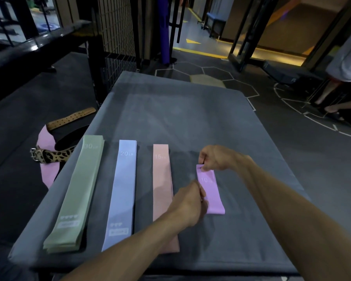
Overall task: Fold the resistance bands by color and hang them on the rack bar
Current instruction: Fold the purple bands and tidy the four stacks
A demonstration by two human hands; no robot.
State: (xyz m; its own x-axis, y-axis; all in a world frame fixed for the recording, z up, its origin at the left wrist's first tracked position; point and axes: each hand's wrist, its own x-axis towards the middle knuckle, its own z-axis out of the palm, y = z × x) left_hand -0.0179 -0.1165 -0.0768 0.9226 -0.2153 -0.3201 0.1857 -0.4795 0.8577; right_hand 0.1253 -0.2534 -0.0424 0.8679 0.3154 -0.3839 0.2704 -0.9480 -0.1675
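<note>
Four bands (210, 189), two gripping hands (217, 158).

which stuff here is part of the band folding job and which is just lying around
Part of the job:
- flat green band marked 30
- flat blue band marked 20
- flat peach band marked 15
- short purple band marked 10, pinched by the left hand and right hand

Lying about:
- leopard-print belt
- tan perforated leather strap
- pink cloth on the floor
</note>
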